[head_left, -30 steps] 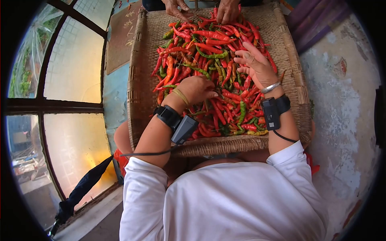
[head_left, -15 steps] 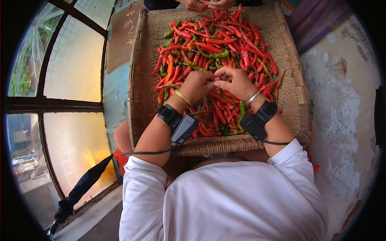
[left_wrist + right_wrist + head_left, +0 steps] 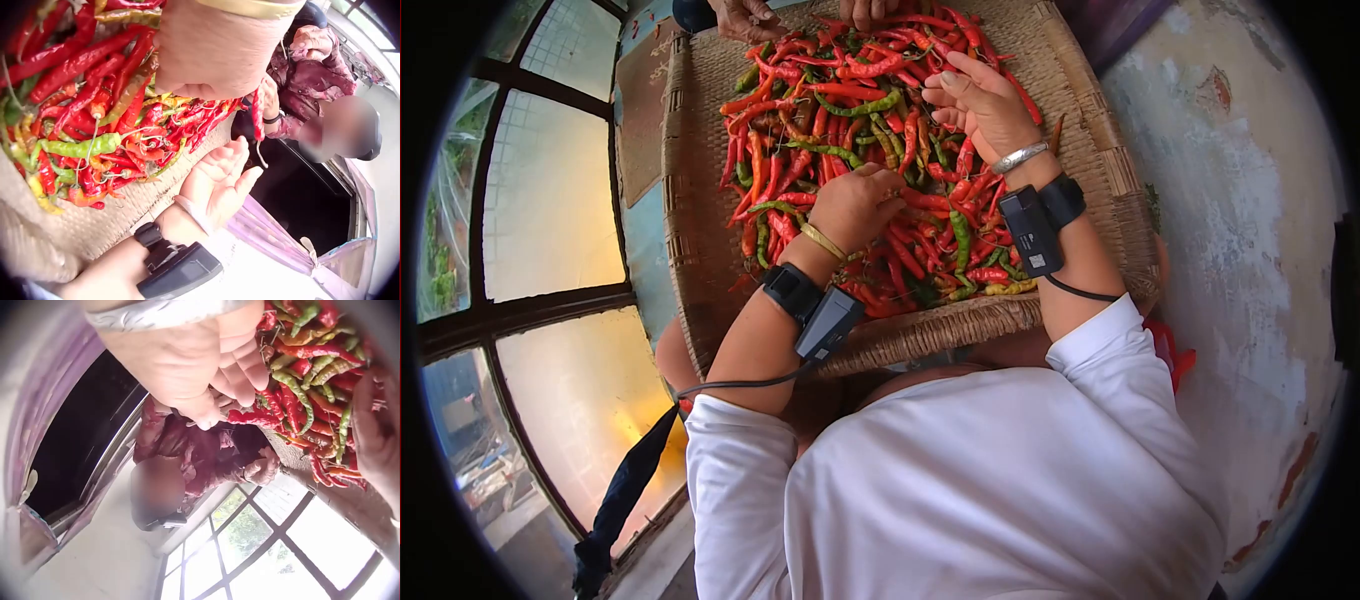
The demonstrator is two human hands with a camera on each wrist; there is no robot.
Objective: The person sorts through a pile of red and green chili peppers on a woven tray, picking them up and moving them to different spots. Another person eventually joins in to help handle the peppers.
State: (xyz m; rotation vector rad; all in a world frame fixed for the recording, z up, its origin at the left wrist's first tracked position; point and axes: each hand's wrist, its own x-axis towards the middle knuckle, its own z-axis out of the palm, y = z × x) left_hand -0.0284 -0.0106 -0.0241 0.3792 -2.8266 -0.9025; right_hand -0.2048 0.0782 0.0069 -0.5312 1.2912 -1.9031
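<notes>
- Chillies (image 3: 870, 70): light, limp and smooth-skinned, I'd judge; I'd take one by its stem.
- Left grip (image 3: 855, 205) curled into them, probably pinching one.
- Right grip (image 3: 985, 100) at 1 o'clock, spread, empty.

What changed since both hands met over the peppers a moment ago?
The right hand let go and swung away to the far side of the heap of red and green chilli peppers, now open, palm up. The left hand stays curled among them on the woven basket tray.
</notes>
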